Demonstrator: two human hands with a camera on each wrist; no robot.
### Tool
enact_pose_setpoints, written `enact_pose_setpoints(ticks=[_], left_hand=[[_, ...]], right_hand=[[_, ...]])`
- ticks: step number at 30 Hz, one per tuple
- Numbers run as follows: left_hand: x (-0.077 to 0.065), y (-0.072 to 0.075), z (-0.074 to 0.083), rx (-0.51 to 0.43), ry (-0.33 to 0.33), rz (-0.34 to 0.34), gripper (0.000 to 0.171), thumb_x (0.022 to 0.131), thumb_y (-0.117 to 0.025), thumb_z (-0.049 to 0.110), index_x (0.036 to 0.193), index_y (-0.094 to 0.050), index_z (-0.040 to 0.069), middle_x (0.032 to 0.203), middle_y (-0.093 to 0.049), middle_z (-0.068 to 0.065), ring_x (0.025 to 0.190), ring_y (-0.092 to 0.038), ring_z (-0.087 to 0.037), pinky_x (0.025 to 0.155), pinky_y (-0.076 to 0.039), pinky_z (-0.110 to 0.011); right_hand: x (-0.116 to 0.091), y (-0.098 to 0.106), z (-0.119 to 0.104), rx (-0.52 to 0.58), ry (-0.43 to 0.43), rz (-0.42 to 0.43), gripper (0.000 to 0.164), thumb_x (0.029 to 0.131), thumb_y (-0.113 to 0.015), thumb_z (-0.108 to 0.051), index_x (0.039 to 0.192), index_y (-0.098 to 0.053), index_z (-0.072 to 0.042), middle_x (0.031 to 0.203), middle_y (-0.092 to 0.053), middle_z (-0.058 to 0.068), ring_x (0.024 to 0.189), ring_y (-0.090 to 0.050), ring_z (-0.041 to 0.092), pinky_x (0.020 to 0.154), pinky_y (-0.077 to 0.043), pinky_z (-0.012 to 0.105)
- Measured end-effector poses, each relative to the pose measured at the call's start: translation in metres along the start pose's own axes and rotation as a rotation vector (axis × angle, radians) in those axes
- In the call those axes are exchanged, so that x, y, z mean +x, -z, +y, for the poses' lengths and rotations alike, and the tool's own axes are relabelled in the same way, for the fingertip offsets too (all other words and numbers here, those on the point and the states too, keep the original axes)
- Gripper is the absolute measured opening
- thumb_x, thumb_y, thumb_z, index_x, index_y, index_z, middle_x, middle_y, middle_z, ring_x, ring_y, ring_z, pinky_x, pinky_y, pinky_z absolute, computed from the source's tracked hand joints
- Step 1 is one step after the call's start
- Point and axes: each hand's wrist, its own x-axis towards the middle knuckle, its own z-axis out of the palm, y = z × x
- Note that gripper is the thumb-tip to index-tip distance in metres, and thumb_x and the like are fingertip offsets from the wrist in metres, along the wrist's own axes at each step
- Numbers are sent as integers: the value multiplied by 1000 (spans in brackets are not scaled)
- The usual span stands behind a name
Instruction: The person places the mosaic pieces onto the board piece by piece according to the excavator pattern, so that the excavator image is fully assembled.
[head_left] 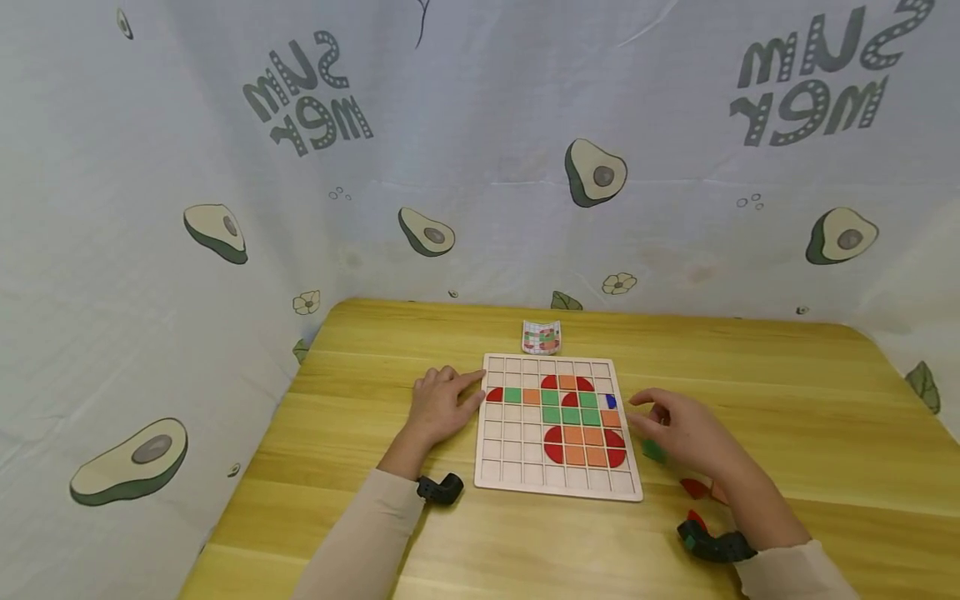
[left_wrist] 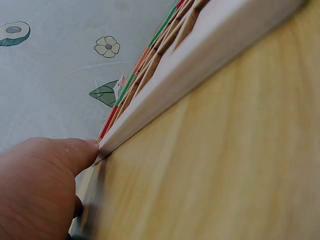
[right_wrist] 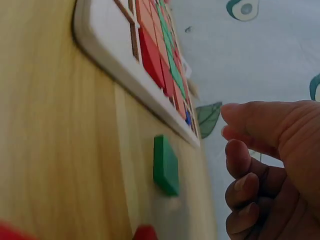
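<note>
A square wooden grid board lies on the table, several of its cells filled with red, green and orange pieces. One blue piece sits in a cell near the right edge. My left hand touches the board's left edge with thumb and index finger; in the left wrist view the thumb meets the board's corner. Just off the right edge hovers my right hand, thumb and index finger extended, the other fingers loosely bent, nothing visible in it. A green square piece lies on the table below it.
Behind the board stands a small pattern card. Loose red pieces and an orange piece lie beneath my right forearm. A white curtain printed with avocados hangs around the wooden table.
</note>
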Motion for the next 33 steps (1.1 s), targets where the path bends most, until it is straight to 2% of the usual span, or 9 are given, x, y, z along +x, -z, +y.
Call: enact_pose_setpoints(ticks=[4,11,18,23,28,33], left_hand=[[0,1,0,2,0,2,43,102,-57,46,142,-62,32,94,-54,1,83,-38,-17,77,-28,-34],[-1,2,0,-6,9,-2,43,102,-57,46,142,-62,32,94,-54,0,85,-39,-17,78,-28,-34],[0,0,0,-8,4,4,43,101,-57,46,141,-63,33,94,-55,1,83,-38,-17,77,-28,-34],[0,0,0,-12,2,5,42,102,-57,46,141,-63,33,94,-54,1,83,-38,-17,77,-28,-34],[0,0,-1,-10,8,3,43,102,-56,47,142,-63,33,93,-53,2,82,-37,-16,78,-28,-34],[0,0,0,-14,8,-2,43,102,-56,47,142,-62,33,93,-53,1,83,-37,-17,78,-28,-34]], right_hand=[[-13,5,18,-28,-12,-19,40,99,-67,-40,123,-67,-8,83,-57,1,75,-50,17,62,-40,30],[-25,2,31,-6,-60,-125,38,92,-75,-40,111,-66,-9,80,-56,1,65,-49,15,56,-39,27],[-26,-1,34,-70,-21,-89,31,93,-74,-33,109,-67,-8,77,-56,-1,64,-48,12,57,-38,25],[-27,0,26,-64,-18,-78,34,95,-72,-39,112,-67,-11,78,-54,-1,64,-48,13,56,-37,26],[-22,0,4,-52,8,-62,33,93,-73,-40,113,-67,-14,79,-54,-1,65,-47,13,56,-37,26],[-10,-9,-22,-59,94,-49,29,93,-75,-35,112,-70,-13,77,-54,-3,67,-47,11,57,-37,24]])
